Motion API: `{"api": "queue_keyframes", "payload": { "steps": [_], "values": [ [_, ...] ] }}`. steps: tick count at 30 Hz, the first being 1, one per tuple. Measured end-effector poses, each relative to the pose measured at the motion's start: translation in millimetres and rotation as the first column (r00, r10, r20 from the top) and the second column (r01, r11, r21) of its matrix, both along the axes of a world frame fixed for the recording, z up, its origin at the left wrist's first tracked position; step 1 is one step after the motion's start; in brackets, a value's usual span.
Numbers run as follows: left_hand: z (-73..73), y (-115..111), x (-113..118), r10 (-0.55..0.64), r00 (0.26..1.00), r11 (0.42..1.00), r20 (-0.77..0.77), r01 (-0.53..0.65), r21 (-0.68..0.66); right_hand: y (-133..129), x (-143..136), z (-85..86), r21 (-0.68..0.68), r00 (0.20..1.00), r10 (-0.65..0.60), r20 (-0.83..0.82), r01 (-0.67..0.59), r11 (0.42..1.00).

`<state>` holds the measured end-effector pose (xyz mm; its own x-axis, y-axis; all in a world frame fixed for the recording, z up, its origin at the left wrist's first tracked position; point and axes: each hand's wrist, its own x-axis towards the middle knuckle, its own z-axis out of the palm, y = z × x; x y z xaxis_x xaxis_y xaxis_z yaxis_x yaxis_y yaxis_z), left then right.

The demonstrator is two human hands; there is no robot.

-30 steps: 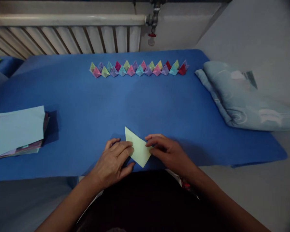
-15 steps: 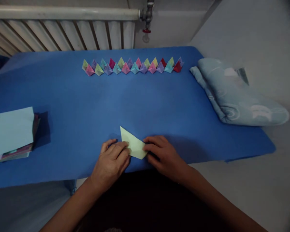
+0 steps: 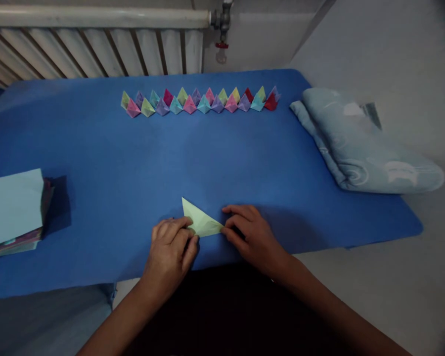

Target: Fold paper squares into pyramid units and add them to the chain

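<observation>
A pale green paper (image 3: pixel 203 222), folded into a triangle-like shape, lies near the front edge of the blue surface, one sharp corner pointing up and away. My left hand (image 3: pixel 170 247) is closed on its left part, fingertips and thumb at its lower left edge. At the right corner, my right hand (image 3: pixel 248 235) pinches the paper between thumb and finger.
Two rows of several small folded paper pieces (image 3: pixel 190 105) in many colours stand along the back of the blue table (image 3: pixel 133 163). A paper stack (image 3: pixel 13 207) lies at the left, a folded light-blue cloth (image 3: pixel 367 148) at the right. Behind is a radiator (image 3: pixel 96 49).
The paper's lower right part has been folded up, so its lower point is gone and the shape is narrower. My right hand now pinches the right corner. The view has shifted slightly.
</observation>
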<state>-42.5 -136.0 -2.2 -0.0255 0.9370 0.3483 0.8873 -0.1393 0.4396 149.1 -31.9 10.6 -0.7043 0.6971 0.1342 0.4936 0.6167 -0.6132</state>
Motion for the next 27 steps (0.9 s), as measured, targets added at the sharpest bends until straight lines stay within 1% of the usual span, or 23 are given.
{"api": "queue_keyframes", "payload": {
  "steps": [3, 9, 14, 19, 21, 22, 23, 25, 27],
  "values": [
    [-2.0, 1, 1, 0.046, 0.999, 0.999, 0.023, -0.046, -0.017, 1, 0, 0.2, -0.013, 1.000, -0.010, 0.006, 0.010, 1.000],
    [-3.2, 1, 2, 0.102, 0.995, 0.994, 0.020, -0.101, -0.034, 1, 0, -1.0, -0.025, 1.000, -0.019, 0.022, 0.019, 1.000],
    [-1.9, -1, 0, 0.116, 0.993, 0.992, 0.020, -0.115, -0.058, 0, 0, -2.0, -0.024, 0.998, -0.051, 0.032, 0.052, 0.998],
    [1.0, -6, -5, 0.120, 0.993, 0.986, 0.009, -0.118, -0.116, 1, 2, -2.9, 0.005, 0.996, -0.090, 0.018, 0.090, 0.996],
    [3.3, -5, -4, 0.109, 0.993, 0.991, -0.051, -0.112, -0.069, 2, 2, -3.5, 0.024, 0.997, -0.079, 0.008, 0.078, 0.997],
    [4.6, -4, -2, 0.087, 0.991, 0.996, -0.099, -0.090, -0.027, 2, 2, -3.8, 0.037, 0.998, -0.066, 0.003, 0.066, 0.997],
    [6.1, -3, 0, 0.045, 0.987, 0.999, -0.153, -0.043, 0.016, 2, 2, -4.1, 0.053, 0.999, -0.051, 0.001, 0.051, 0.997],
    [8.9, 2, 6, -0.086, 0.964, 0.992, -0.251, 0.106, 0.068, 1, 1, -4.0, 0.090, 1.000, -0.025, 0.010, 0.024, 0.996],
    [10.6, 5, 10, -0.212, 0.926, 0.968, -0.311, 0.242, 0.060, 0, 0, -3.2, 0.130, 0.999, -0.009, 0.042, 0.003, 0.992]
  ]
}}
